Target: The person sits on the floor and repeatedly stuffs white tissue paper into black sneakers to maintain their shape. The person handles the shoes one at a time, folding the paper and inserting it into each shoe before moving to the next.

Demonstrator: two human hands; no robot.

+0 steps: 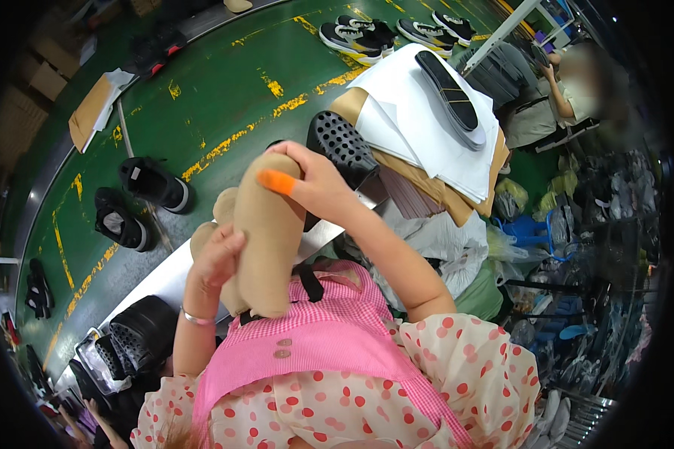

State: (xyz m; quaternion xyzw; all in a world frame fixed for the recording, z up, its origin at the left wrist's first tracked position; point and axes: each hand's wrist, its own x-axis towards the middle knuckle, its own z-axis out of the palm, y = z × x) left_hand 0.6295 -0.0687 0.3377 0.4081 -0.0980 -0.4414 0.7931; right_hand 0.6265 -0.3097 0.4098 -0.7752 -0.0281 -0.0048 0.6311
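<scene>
In front of my chest I hold a long, smooth beige shoe form (266, 232), rounded at its top like a foot. My right hand (314, 183) wraps over its upper end, and an orange finger cover sits on the thumb. My left hand (216, 258) grips the left side lower down, thumb on top. More rounded beige pieces (225, 203) show behind it at the left, partly hidden by the front form and my left hand. Whether they are joined to it I cannot tell.
A black shoe part with round holes (341, 146) stands beside the white paper stack (393, 112), which carries a black-and-white sole (449, 90). Black shoes (153, 183) rest on the green surface (225, 112). A person (577, 90) sits at far right, near plastic bags (554, 194).
</scene>
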